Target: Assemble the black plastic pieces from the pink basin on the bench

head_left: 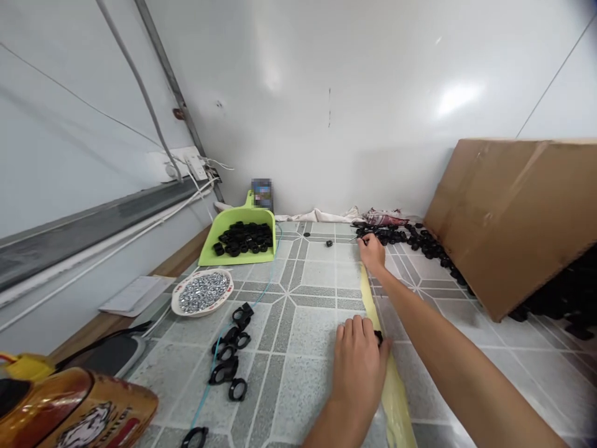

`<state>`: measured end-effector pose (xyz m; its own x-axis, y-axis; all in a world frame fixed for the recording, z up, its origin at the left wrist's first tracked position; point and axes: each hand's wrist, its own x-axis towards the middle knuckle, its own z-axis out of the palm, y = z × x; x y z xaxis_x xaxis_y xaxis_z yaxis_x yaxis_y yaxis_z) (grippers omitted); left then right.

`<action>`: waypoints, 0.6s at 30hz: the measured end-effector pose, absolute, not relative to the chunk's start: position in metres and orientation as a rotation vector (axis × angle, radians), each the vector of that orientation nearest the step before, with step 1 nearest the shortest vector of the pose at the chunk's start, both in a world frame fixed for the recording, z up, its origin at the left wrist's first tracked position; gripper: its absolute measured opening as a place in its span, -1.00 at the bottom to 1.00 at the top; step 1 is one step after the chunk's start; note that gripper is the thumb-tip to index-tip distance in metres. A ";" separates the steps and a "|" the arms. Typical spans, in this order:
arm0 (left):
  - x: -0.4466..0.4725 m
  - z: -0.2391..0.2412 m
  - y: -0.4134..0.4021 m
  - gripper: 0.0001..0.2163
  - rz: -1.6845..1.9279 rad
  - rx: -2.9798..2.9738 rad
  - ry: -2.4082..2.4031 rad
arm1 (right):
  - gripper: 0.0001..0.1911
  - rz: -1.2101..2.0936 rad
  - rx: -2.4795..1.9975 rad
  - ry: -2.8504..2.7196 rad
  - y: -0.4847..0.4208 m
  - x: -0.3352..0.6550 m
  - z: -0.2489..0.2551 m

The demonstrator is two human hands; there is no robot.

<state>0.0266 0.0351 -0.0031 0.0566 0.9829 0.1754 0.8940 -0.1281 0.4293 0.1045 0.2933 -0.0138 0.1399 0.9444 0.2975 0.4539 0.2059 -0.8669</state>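
Note:
My left hand (359, 361) rests on the tiled floor with its fingers curled over a small black part (379, 336), next to a long pale yellow strip (389, 379). My right hand (372, 251) is stretched far forward to a heap of black plastic parts (405, 238) by the wall, its fingers pinched on one of them. The yellow strip runs along the floor under my right forearm, from near that hand back toward me.
A green dustpan (212, 246) holds black rings. A white bowl (175, 303) of small metal nuts sits beside it. Several black clamps (231, 361) and a blue cord (219, 354) lie at left. A cardboard box (513, 218) leans at right. An orange container (79, 404) is near left.

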 end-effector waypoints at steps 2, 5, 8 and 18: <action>0.024 -0.001 0.035 -0.85 0.679 2.123 1.877 | -0.75 0.647 -1.378 -1.465 0.272 0.111 -0.012; 0.020 0.000 0.034 -0.85 0.814 2.058 1.796 | -0.72 0.730 -1.312 -1.461 0.227 0.124 -0.011; 0.016 0.000 0.033 -0.88 0.954 1.987 1.675 | -0.62 0.852 -1.230 -1.464 0.168 0.144 -0.014; 0.017 -0.001 0.025 -0.82 0.984 2.110 1.305 | -0.54 1.227 -1.083 -1.363 0.046 0.180 -0.012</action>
<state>0.0165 0.0253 -0.0008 0.2909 0.8985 0.3287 0.5630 -0.4386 0.7005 0.1796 0.0458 -0.0116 -0.1347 0.9864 0.0940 0.0099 0.0962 -0.9953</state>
